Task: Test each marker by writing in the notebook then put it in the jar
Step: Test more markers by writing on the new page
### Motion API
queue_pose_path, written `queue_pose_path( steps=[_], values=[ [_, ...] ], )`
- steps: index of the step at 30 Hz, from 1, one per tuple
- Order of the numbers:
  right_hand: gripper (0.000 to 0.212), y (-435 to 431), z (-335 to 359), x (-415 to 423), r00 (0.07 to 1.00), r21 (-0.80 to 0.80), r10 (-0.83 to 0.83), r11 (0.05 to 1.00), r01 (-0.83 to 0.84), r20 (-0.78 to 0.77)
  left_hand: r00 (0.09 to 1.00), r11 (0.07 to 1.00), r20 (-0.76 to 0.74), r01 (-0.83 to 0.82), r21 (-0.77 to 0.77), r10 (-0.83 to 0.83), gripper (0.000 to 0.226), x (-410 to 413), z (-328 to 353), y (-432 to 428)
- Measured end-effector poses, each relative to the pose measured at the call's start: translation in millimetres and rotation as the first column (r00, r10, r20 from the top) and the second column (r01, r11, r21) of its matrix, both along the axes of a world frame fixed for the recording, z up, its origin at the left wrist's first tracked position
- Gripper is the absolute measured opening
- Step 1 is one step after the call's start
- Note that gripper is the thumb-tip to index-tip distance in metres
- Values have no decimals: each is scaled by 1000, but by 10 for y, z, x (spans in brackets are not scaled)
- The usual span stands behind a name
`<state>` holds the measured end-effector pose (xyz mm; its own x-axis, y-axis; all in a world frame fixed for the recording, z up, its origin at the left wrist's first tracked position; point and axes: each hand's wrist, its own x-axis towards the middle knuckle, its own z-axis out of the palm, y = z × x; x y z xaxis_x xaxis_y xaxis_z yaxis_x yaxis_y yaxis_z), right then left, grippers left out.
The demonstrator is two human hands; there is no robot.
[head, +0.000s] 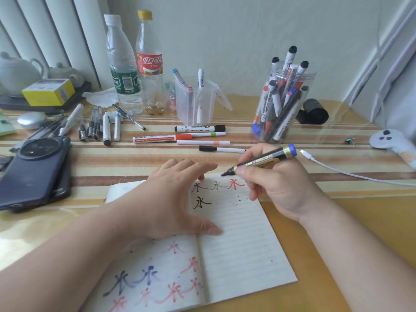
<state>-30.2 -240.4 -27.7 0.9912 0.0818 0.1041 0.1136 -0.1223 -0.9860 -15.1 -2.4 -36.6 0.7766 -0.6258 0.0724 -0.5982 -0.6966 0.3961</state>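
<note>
The table (315, 206) is covered in cream, orange and brown stripes with a glossy sheen, and it stands against a pale wall (225, 37), with white vertical slats (56, 30) at the far left.

One open notebook (243, 244) lies under the hands. The left hand (171, 199) rests flat across its fold, fingers straight and spread wide. The right hand (270, 183) grips one marker (263, 159), a black barrel with a gold band and blue end, pinched between thumb and curled fingers. Its tip hangs over the top edge of the page, just beside the left fingertips. Four written characters (216, 188) sit between the two hands: three in a row, one beneath.

Beyond the right knuckles stands one clear round jar (281, 109), crowded with markers too overlapped to count. Beyond the left fingertips lie what look like five loose markers (202, 143), and past those one square clear tub (193, 102) holding at least two more. Two bottles (122, 70) stand left of the tub. Well left of the left hand lie one dark phone (36, 172) and a cluster of pens (96, 124). One white cable (337, 170) runs right of the right hand.
</note>
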Motion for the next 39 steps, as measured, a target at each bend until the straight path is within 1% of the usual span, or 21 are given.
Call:
queue_pose_path(
  steps=[2, 3, 4, 7, 9, 10, 13, 15, 27, 29, 33, 36, 39],
  values=[
    [12, 26, -20, -6, 999, -133, 27, 991, -29, -19, 1000, 1000, -24, -7, 5, 7, 117, 3, 6, -11],
    [13, 36, -21, -10, 999, -171, 37, 984, -42, -34, 1000, 1000, -29, -10, 6, 10, 118, 4, 7, -14],
    [12, 49, -20, -12, 998, -173, 48, 983, -56, -49, 999, 1000, -31, -14, 8, 14, 118, 4, 11, -17],
    [3, 85, -24, -17, 992, -92, 62, 993, -72, -107, 999, 1000, -41, -22, 4, 23, 120, -8, 19, -19],
    [7, 93, -29, -21, 990, -82, 72, 993, -82, -120, 999, 1000, -40, -27, 4, 27, 121, -16, 23, -19],
    [7, 95, -26, -23, 990, -91, 80, 992, -90, -115, 999, 1000, -40, -28, 9, 28, 121, -19, 28, -20],
    [6, 99, -11, -25, 992, -220, 97, 969, -113, -80, 999, 999, -35, -28, 24, 28, 123, -16, 32, -23],
    [5, 105, -11, -19, 993, -269, 92, 957, -108, -71, 999, 999, -33, -24, 28, 25, 123, -17, 36, -23],
    [11, 127, 9, -8, 996, -338, 34, 939, -62, -87, 1000, 999, -18, -5, 37, 6, 119, -33, 33, -47],
    [12, 121, 21, -21, 992, -326, 40, 942, -76, -116, 1000, 999, -20, -6, 37, 6, 119, -29, 27, -45],
    [9, 134, 47, -45, 985, -350, 71, 928, -124, -160, 1000, 999, -24, -7, 32, 8, 119, -27, 21, -41],
    [11, 139, 49, -37, 986, -353, 76, 927, -125, -150, 1000, 999, -22, -6, 34, 7, 119, -26, 20, -42],
    [14, 133, 53, -47, 987, -319, 87, 939, -126, -136, 1000, 999, -18, -6, 36, 7, 120, -26, 19, -43]
  ],
)
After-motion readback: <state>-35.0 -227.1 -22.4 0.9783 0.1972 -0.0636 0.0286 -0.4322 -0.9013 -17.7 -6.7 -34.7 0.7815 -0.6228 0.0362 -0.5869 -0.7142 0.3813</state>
